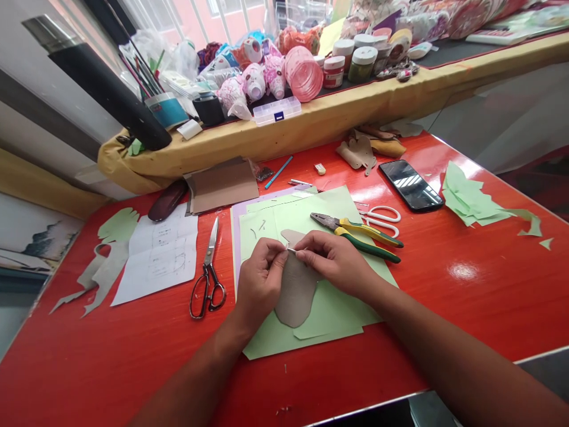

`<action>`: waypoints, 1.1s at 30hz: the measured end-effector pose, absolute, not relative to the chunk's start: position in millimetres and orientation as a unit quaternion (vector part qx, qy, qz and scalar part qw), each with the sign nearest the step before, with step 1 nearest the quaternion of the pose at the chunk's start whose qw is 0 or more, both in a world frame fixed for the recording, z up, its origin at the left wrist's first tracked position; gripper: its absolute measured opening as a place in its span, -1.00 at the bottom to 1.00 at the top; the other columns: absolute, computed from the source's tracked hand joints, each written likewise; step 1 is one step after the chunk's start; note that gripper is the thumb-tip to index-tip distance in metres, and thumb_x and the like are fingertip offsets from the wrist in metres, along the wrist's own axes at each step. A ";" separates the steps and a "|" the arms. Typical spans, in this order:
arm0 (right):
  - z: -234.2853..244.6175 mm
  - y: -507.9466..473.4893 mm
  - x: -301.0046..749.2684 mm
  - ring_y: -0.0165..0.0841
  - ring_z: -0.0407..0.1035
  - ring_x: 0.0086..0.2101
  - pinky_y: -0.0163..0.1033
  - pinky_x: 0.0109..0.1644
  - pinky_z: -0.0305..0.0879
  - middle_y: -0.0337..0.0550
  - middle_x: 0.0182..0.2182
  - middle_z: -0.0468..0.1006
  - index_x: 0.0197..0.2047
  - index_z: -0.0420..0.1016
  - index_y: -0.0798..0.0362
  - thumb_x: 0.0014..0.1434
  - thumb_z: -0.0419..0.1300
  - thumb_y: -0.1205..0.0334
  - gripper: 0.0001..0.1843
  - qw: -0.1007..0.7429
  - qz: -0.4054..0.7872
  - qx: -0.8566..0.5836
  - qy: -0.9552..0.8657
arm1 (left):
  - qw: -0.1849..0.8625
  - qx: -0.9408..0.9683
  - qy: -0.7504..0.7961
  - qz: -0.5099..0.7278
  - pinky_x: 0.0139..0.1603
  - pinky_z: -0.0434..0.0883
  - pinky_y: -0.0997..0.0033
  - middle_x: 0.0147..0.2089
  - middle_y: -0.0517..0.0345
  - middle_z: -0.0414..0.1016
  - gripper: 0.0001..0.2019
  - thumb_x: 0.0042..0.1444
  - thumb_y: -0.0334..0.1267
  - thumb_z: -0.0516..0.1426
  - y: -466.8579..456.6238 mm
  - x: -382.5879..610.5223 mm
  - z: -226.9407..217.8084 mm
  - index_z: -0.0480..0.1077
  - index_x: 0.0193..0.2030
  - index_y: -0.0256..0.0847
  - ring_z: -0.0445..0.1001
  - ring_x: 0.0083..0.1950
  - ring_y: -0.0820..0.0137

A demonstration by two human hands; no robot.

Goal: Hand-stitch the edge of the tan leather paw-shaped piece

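Note:
My left hand [260,279] and my right hand [333,261] meet over a grey-brown cardboard cut-out [296,290] that lies on light green paper sheets [329,308]. Both hands pinch the ends of a short thin piece of wire [291,251] just above the cut-out's upper part. The left hand's heel rests on the cut-out's left edge. Pliers with green and yellow handles [360,234] lie right behind the right hand.
On the red table [466,284]: black-handled scissors [207,279], white scissors [382,219], a black phone [411,184], green scraps [471,201], a white sheet [160,255], brown cardboard [222,185]. A yellow-covered shelf [311,127] behind holds jars, pink decorated bottles and a clear box.

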State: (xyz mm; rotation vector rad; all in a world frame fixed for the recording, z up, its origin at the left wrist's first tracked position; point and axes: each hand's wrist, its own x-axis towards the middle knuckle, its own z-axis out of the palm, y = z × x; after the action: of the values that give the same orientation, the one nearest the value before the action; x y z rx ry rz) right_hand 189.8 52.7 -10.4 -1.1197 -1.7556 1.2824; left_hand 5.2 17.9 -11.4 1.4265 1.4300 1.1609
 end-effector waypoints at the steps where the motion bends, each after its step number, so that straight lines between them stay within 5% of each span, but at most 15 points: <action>1: -11.1 52.9 189.4 -0.39 0.29 -0.48 -0.30 -0.42 0.18 -0.28 -0.48 0.49 -0.19 0.56 0.01 0.33 0.21 0.15 -0.85 0.341 0.506 -0.429 -0.667 | 0.392 0.563 0.564 0.459 -0.43 0.15 0.42 -0.48 0.30 0.39 -0.93 0.28 -0.21 0.21 17.9 5.0 -12.0 0.40 -0.21 -0.09 0.28 -0.47 0.42; 10: -12.7 49.3 187.5 -0.35 0.41 -0.38 -0.26 -0.27 0.22 -0.22 -0.35 0.63 -0.15 0.55 -0.02 0.34 0.18 0.28 -0.89 0.332 0.372 -0.442 -0.746 | 0.400 0.560 0.569 0.449 -0.39 0.23 0.42 -0.42 0.26 0.44 -0.93 0.31 -0.20 0.18 18.9 4.1 -16.2 0.39 -0.19 -0.10 0.33 -0.42 0.41; 16: -13.7 52.1 186.1 -0.39 0.33 -0.47 -0.28 -0.38 0.23 -0.27 -0.47 0.50 -0.18 0.53 0.02 0.33 0.21 0.14 -0.85 0.363 0.546 -0.419 -0.628 | 0.356 0.583 0.566 0.460 -0.34 0.29 0.43 -0.36 0.24 0.50 -0.92 0.33 -0.21 0.18 18.9 7.0 -16.3 0.39 -0.17 -0.11 0.42 -0.37 0.40; 20: -11.3 51.3 186.1 -0.39 0.32 -0.47 -0.30 -0.42 0.21 -0.27 -0.48 0.47 -0.15 0.53 0.03 0.35 0.20 0.11 -0.82 0.368 0.553 -0.418 -0.620 | 0.407 0.551 0.548 0.481 -0.31 0.33 0.46 -0.34 0.23 0.53 -0.87 0.34 -0.16 0.19 19.2 9.9 -14.1 0.32 -0.10 -0.10 0.46 -0.33 0.40; 29: -12.1 49.3 188.5 -0.37 0.41 -0.42 -0.28 -0.34 0.25 -0.22 -0.36 0.63 -0.13 0.56 -0.02 0.35 0.22 0.21 -0.91 0.344 0.411 -0.450 -0.714 | 0.483 0.502 0.550 0.461 -0.49 0.07 0.50 -0.55 0.39 0.29 -0.75 0.33 -0.02 0.20 20.0 6.7 -11.6 0.27 -0.11 -0.10 0.13 -0.53 0.50; 33: -13.0 50.0 189.7 -0.36 0.44 -0.39 -0.28 -0.31 0.25 -0.21 -0.33 0.65 -0.13 0.55 -0.02 0.35 0.24 0.23 -0.93 0.335 0.366 -0.448 -0.744 | 0.493 0.498 0.556 0.447 -0.47 0.11 0.48 -0.55 0.38 0.27 -0.77 0.33 -0.03 0.20 22.4 4.4 -11.0 0.30 -0.13 -0.11 0.16 -0.52 0.49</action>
State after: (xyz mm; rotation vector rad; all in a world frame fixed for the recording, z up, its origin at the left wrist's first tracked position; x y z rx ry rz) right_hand 189.7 50.0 -13.0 -1.1687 -1.9406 0.9562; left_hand 4.4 22.4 -11.0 1.2072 1.3492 1.0831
